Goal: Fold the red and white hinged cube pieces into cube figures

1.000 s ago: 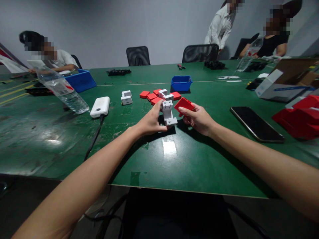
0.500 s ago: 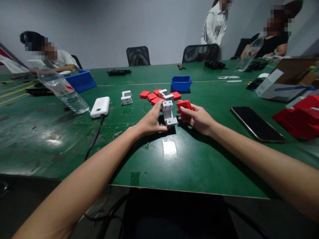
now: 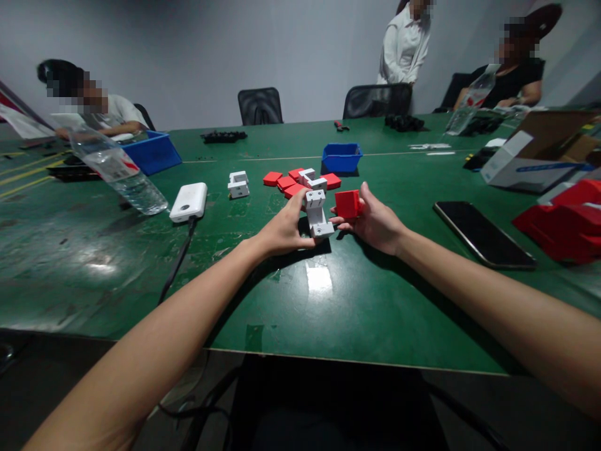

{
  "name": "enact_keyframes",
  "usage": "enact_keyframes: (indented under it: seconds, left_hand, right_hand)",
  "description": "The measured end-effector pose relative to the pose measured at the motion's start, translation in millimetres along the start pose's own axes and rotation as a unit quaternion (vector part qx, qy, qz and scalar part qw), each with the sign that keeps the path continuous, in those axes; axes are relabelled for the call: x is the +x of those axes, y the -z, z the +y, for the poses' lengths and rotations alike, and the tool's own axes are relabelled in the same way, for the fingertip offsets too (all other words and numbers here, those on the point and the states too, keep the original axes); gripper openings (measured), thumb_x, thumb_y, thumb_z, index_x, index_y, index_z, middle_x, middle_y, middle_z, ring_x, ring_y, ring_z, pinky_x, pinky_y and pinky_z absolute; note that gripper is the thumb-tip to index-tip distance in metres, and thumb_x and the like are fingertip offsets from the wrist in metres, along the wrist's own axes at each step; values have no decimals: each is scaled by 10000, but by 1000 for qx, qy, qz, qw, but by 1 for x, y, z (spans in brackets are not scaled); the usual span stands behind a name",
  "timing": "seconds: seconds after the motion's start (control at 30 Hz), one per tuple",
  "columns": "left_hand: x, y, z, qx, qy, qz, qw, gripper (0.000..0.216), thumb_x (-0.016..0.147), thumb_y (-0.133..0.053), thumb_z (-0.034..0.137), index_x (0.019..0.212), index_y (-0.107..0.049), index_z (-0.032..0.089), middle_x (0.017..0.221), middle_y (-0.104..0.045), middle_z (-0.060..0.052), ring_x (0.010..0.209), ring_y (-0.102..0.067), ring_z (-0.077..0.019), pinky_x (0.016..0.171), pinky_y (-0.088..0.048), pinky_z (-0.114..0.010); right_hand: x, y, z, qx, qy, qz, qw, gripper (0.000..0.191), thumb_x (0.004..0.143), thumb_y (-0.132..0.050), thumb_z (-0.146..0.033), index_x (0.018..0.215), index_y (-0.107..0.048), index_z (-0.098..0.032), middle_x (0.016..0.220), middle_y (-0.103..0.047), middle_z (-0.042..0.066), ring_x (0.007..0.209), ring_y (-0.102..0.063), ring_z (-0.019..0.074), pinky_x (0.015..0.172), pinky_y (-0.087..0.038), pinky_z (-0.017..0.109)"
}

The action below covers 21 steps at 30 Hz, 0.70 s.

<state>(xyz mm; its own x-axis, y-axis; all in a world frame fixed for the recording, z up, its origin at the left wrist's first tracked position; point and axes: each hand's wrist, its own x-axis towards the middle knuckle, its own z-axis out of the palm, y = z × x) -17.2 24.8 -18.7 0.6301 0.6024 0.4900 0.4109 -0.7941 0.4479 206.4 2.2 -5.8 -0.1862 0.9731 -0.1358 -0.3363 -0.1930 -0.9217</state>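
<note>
My left hand (image 3: 282, 230) grips a white plastic bracket (image 3: 317, 213) and holds it upright just above the green table (image 3: 328, 300). My right hand (image 3: 375, 224) pinches a red plastic block (image 3: 347, 203) right beside the bracket, its flat face turned toward me. Behind both hands lies a heap of several red blocks (image 3: 287, 182) with another white bracket (image 3: 312, 179) on it. A third white bracket (image 3: 238, 184) stands alone further left.
A small blue bin (image 3: 342, 156) sits behind the heap. To the left are a white power bank (image 3: 188, 202) with its cable and a water bottle (image 3: 117, 168). A phone (image 3: 483, 233), red parts (image 3: 563, 219) and a cardboard box (image 3: 539, 153) lie right. Other people sit and stand around the table.
My right hand has turned the red block from a tilted, edge-on pose to face me and brought it closer to the white bracket. My left hand has stayed put.
</note>
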Motion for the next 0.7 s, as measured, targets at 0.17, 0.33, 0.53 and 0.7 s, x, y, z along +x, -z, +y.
enact_keyframes:
  seconds: [0.17, 0.33, 0.53, 0.7]
  left_hand:
    - [0, 0, 0, -3, 6, -2, 1000, 972, 681, -785, 339, 1463, -238, 151, 1458, -435, -241, 1357, -470, -369, 1121, -419, -572]
    - [1, -1, -1, -12, 5, -5, 1000, 974, 678, -795, 341, 1462, -247, 154, 1469, -428, -235, 1381, -449, -366, 1142, -401, -558]
    - [0, 0, 0, -16, 9, -7, 1000, 966, 684, -789, 327, 1466, -249, 156, 1465, -431, -230, 1379, -449, -361, 1136, -408, -546]
    - [0, -1, -2, -13, 13, -9, 1000, 991, 677, -790, 336, 1479, -234, 166, 1471, -422, -229, 1381, -441, -371, 1137, -393, -564]
  right_hand:
    - [-2, -1, -1, 7, -12, 16, 1000, 305, 933, -584, -478, 926, -651, -180, 826, -696, 52, 704, -685, 172, 598, -544, 278]
    - [-5, -2, 2, -43, 27, -24, 998, 345, 644, -890, -360, 860, -704, -166, 810, -680, 5, 685, -617, 119, 678, -516, 262]
    - [-9, -4, 3, -90, 45, 13, 995, 528, 510, -949, -330, 863, -580, -195, 735, -643, -36, 624, -608, 112, 569, -480, 243]
    - [-7, -2, 5, -90, 53, 5, 994, 524, 565, -918, -309, 903, -526, -228, 753, -633, -45, 626, -639, 136, 507, -485, 241]
